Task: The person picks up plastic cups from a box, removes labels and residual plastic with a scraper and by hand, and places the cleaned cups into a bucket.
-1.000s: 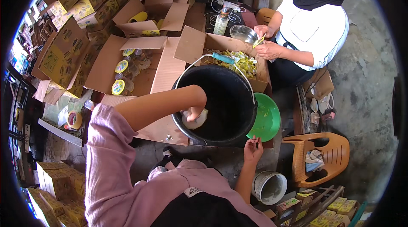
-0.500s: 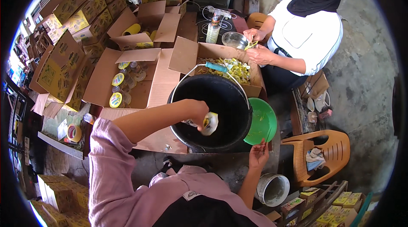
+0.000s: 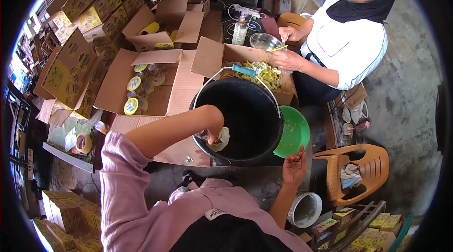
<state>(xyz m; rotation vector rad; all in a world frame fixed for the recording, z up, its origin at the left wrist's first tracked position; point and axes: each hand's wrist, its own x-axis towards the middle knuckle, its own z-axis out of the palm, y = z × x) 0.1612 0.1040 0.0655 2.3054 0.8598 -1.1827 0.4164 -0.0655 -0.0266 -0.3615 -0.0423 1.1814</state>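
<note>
The left hand [image 3: 213, 132] is largely hidden behind its own wrist; the small pale container [image 3: 221, 140] held is perhaps a jar.

A bucket [image 3: 245, 120] stands in the middle, with a box of jars [image 3: 141, 91] to its left, a lid [image 3: 293, 132] touching its right side, a box of labels [image 3: 257, 70] behind it and a chair [image 3: 358, 172] further right
</note>
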